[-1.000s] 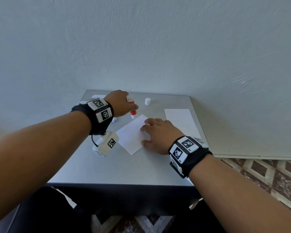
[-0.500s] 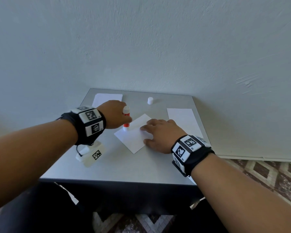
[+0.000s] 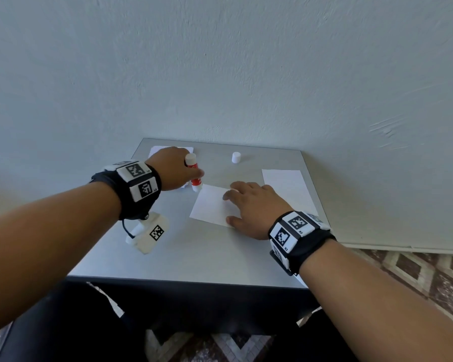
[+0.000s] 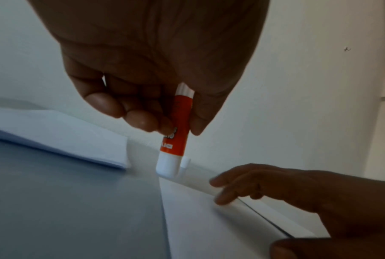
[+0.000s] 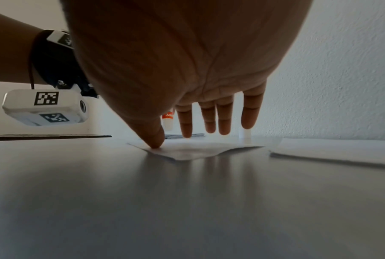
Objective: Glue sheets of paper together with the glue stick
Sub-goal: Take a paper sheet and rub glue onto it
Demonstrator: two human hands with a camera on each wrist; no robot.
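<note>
Left hand (image 3: 173, 167) of ours grips the red glue stick (image 3: 195, 176) upright, its white end at the far left corner of the middle sheet (image 3: 209, 206); our right hand (image 3: 251, 207) lies flat with fingers spread on that sheet. Only our left wrist view shows the paper stack (image 4: 60, 133) near the desk's (image 3: 194, 254) far left corner. The cap (image 3: 236, 157) stands by the far edge, a second sheet (image 3: 285, 188) along the right edge.

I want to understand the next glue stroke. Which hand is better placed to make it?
Left. The left hand already grips the glue stick, tip down at the sheet corner; the right hand lies on that sheet.
</note>
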